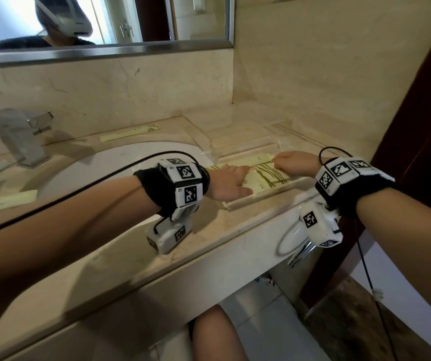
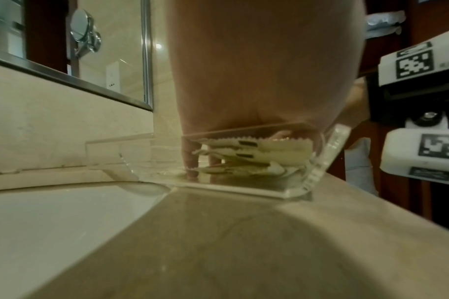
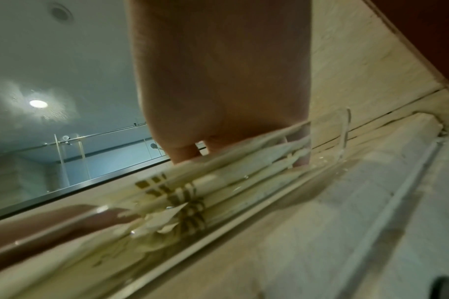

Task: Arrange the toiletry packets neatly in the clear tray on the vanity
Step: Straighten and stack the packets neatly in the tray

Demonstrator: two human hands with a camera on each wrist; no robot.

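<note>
A stack of pale yellow toiletry packets [image 1: 264, 175] with dark olive stripes lies lengthwise in the clear tray [image 1: 238, 142] on the vanity. My left hand [image 1: 231, 182] reaches into the tray and holds the stack's left end between fingers and thumb. In the left wrist view the fingers [image 2: 190, 159] stand down beside the serrated packet ends [image 2: 256, 153], behind the tray wall [image 2: 328, 153]. My right hand [image 1: 291, 164], fingers curled down, grips the stack's right end. The right wrist view shows the striped packets [image 3: 218, 182] through the tray's wall [image 3: 343, 133], with the fingers [image 3: 184, 155] on either side of them.
A white sink basin [image 1: 100, 168] and a chrome faucet [image 1: 19, 136] lie to the left. One long packet [image 1: 129, 132] lies behind the basin and another [image 1: 3, 201] at the front left. The tray sits near the right wall [image 1: 313, 74], close to the vanity's front edge [image 1: 209, 256].
</note>
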